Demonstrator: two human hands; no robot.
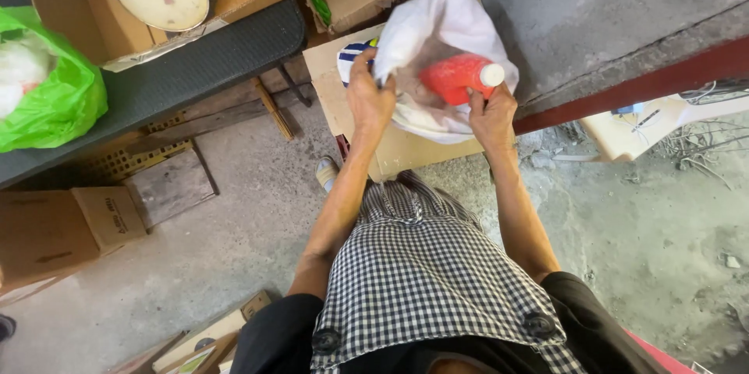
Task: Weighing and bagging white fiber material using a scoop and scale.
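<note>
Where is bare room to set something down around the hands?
Bare concrete floor lies left of the person, between the dark table and a flat cardboard box. More lies right. Crowded: left hand and right hand fill the white bag holding a red bottle.

A white plastic bag sits on a brown carton, a red white-capped bottle inside. Green bag lies on the table at left; brown boxes lie on the floor.
</note>
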